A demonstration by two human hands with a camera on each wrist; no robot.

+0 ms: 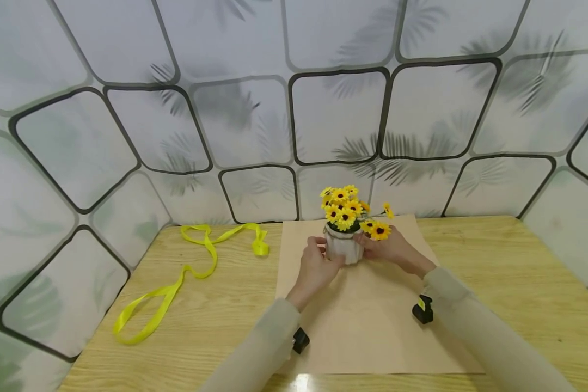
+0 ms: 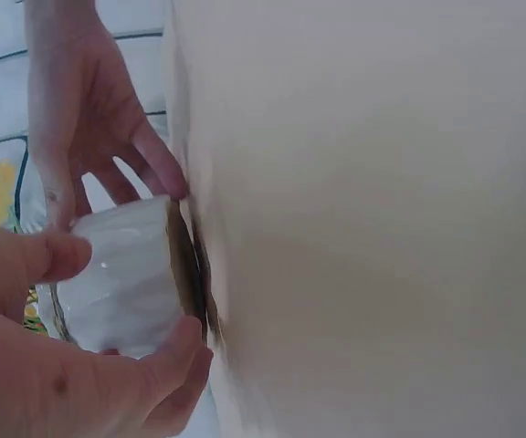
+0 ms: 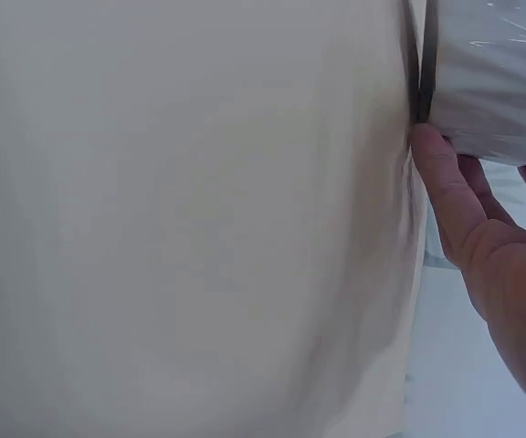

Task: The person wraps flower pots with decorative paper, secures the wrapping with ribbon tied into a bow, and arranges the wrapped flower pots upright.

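A small white flower pot [image 1: 343, 247] with yellow, dark-centred flowers [image 1: 343, 207] is held between both hands close over a sheet of brown paper [image 1: 362, 326]. My left hand [image 1: 318, 268] grips its left side; in the left wrist view, thumb and fingers curve round the glossy white wall [image 2: 126, 274]. From the other side my right hand [image 1: 384, 245] holds the pot, partly covered by two drooping blooms [image 1: 374, 228] in the head view. The right wrist view has the right fingertips [image 3: 432, 151] right at the pot's lower edge.
A long yellow ribbon [image 1: 208, 258] lies loosely looped on the wooden table [image 1: 225, 326], left of the paper. Behind the table hangs a pale patterned backdrop [image 1: 338, 120], close to the paper's far edge. Each wrist carries a small black camera [image 1: 423, 309].
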